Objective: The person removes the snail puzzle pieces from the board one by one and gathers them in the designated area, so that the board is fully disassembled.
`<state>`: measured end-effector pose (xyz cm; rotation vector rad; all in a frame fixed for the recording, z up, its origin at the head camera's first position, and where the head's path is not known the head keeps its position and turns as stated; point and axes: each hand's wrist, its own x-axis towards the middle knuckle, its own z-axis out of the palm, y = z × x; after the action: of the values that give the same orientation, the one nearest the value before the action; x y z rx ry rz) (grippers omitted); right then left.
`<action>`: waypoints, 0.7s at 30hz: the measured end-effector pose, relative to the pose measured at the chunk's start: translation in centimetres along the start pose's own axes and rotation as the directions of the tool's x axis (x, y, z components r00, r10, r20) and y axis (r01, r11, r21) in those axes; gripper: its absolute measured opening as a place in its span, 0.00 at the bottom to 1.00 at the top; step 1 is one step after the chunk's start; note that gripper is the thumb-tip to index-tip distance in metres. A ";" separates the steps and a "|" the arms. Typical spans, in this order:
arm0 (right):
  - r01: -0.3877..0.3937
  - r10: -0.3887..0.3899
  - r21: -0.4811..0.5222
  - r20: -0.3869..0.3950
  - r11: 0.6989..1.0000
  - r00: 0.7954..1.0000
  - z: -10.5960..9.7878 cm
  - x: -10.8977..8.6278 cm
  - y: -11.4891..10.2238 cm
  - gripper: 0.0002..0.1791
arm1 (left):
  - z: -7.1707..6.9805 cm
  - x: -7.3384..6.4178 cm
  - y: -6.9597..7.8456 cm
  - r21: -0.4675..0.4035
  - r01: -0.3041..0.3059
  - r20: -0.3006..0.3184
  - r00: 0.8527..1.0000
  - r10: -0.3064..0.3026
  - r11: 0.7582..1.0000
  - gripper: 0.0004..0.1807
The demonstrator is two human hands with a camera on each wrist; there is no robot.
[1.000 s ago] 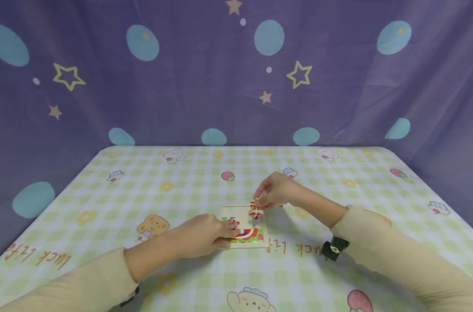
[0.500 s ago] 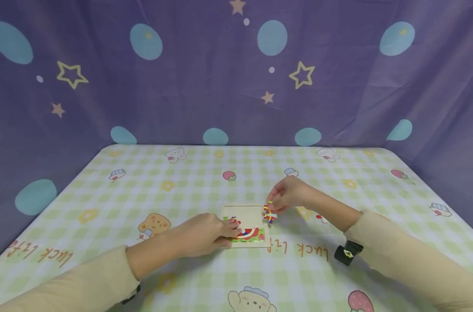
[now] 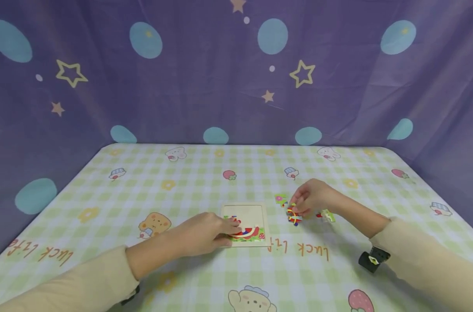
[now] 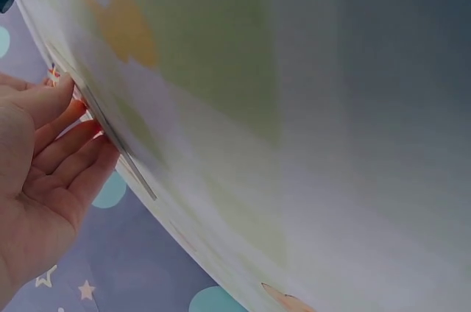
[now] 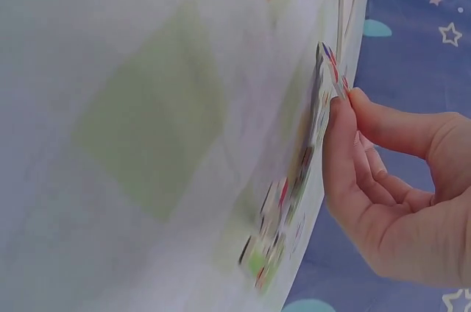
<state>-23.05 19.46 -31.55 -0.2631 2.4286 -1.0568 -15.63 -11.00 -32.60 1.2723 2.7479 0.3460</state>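
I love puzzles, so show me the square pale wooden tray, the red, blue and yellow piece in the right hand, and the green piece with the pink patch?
Square pale wooden tray (image 3: 248,215): head view, bare inside.
Red, blue and yellow piece (image 3: 294,217): head view, printed face.
Green piece (image 3: 279,198): head view, pink patch.

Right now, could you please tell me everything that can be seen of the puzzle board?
The board is pale, roughly square and wood-like, with a slightly raised rim. It lies flat on the checked cloth. Its far part is bare; the near part holds printed pieces in red, green, white and blue, with a red mushroom near the right corner. The left hand rests on its left side, hiding part of the picture there.
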 end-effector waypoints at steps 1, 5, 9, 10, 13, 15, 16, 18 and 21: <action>-0.003 0.003 -0.012 -0.010 1.000 1.000 -0.1 -0.1 0.2 0.10 | 0.0 0.0 0.0 -0.002 -0.002 -0.004 1.000 0.002 1.000 0.19; -0.004 -0.002 -0.086 -0.063 0.996 0.998 -0.5 -0.7 0.8 0.08 | 0.0 0.0 -0.2 0.004 -0.005 -0.008 1.000 0.005 1.000 0.20; 0.001 -0.030 -0.224 -0.125 0.975 0.992 -0.8 -1.1 1.2 0.08 | 0.1 0.1 -0.2 0.028 -0.006 -0.007 1.000 0.006 1.000 0.20; 0.005 -0.041 -0.251 -0.138 0.968 0.990 -0.8 -1.2 1.3 0.08 | 0.1 0.1 -0.1 0.040 -0.007 -0.008 1.000 0.008 0.999 0.20; 0.022 -0.071 -0.294 -0.159 0.956 0.985 -0.9 -1.4 1.5 0.07 | 0.1 0.1 0.0 0.073 -0.003 -0.009 1.000 0.004 0.997 0.20; 0.034 -0.089 -0.308 -0.164 0.951 0.982 -0.9 -1.5 1.6 0.07 | 0.0 0.1 0.1 0.095 -0.004 -0.007 1.000 0.005 0.996 0.19; 0.035 -0.092 -0.314 -0.168 0.949 0.981 -0.9 -1.5 1.6 0.07 | 0.0 0.1 0.1 0.105 -0.005 -0.004 1.000 0.005 0.994 0.19; 0.036 -0.097 -0.324 -0.173 0.945 0.980 -0.9 -1.5 1.7 0.07 | 0.0 0.0 0.2 0.120 -0.012 -0.002 1.000 0.012 0.993 0.19; 0.035 -0.101 -0.330 -0.183 0.943 0.978 -0.8 -1.4 1.7 0.07 | -0.1 -0.1 0.3 0.135 -0.016 0.003 1.000 0.016 0.991 0.17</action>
<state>-22.15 21.63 -31.86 -0.3684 2.7908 -0.7328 -15.39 -10.89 -32.40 1.3249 2.8034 0.1614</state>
